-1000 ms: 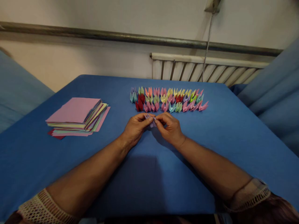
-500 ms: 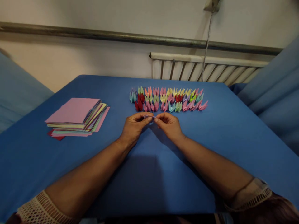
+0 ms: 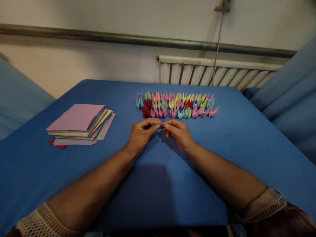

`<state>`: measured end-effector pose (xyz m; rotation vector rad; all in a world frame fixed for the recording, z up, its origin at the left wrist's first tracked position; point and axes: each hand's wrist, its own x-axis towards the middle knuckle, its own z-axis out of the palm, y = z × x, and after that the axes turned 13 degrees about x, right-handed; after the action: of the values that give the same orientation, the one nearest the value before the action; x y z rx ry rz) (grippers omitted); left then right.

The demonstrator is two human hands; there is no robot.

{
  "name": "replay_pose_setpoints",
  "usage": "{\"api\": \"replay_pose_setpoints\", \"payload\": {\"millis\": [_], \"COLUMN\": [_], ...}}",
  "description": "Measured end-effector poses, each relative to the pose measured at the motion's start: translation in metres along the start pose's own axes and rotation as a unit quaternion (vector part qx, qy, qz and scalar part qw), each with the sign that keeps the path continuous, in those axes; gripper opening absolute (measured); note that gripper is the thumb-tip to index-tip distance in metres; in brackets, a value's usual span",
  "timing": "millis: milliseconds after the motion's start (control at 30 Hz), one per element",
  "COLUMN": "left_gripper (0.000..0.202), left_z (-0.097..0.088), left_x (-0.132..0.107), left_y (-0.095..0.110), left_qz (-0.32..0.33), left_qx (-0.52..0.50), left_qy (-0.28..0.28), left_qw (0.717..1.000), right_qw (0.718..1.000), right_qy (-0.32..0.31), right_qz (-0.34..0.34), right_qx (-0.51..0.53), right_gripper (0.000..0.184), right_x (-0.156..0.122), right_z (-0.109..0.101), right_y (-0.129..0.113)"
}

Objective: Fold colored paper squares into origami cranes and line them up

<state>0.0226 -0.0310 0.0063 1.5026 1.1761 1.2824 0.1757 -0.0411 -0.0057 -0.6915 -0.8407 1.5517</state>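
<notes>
Both hands meet at the middle of the blue table [image 3: 158, 184]. My left hand [image 3: 142, 135] and my right hand [image 3: 178, 133] pinch a small folded piece of purple paper [image 3: 159, 124] between thumbs and forefingers; only a thin edge of it shows. Just beyond the fingers stand rows of several small folded paper figures [image 3: 176, 105] in pink, red, yellow, green and blue. A stack of coloured paper sheets [image 3: 79, 125] with a pink sheet on top lies to the left of my left hand.
A white radiator [image 3: 212, 74] and a grey pipe [image 3: 123, 38] run along the wall behind the table. Blue cloth-covered surfaces [image 3: 291, 95] flank the table on both sides.
The purple piece has been pressed flatter between the fingertips, so less of it shows. Both hands have shifted slightly away from me, towards the paper figures.
</notes>
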Motion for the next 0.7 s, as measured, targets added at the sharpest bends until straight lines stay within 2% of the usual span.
{"api": "replay_pose_setpoints", "payload": {"millis": [133,333,567,700], "left_gripper": [0.007,0.007,0.010,0.015], "left_z": [-0.0011,-0.0006,0.0013,0.0023], "left_x": [-0.0009,-0.0016,-0.0039,-0.0051], "left_y": [0.0015,0.0002,-0.0002,0.0009], "left_qz": [0.024,0.028,0.020,-0.017], "left_qx": [0.036,0.036,0.041,0.026], "left_qy": [-0.013,-0.023,-0.025,-0.025], "left_qw": [0.999,0.999,0.999,0.999], "right_qw": [0.999,0.999,0.998,0.999], "right_qy": [-0.002,0.000,-0.001,-0.006], "right_qz": [0.022,0.031,0.047,0.037], "right_qx": [0.024,0.035,0.052,0.031], "right_gripper": [0.018,0.016,0.016,0.017], "right_x": [0.0012,0.0018,0.0013,0.0015], "right_z": [-0.0032,-0.0039,-0.0007,0.0007], "right_y": [0.0013,0.0019,0.0004,0.0021]}}
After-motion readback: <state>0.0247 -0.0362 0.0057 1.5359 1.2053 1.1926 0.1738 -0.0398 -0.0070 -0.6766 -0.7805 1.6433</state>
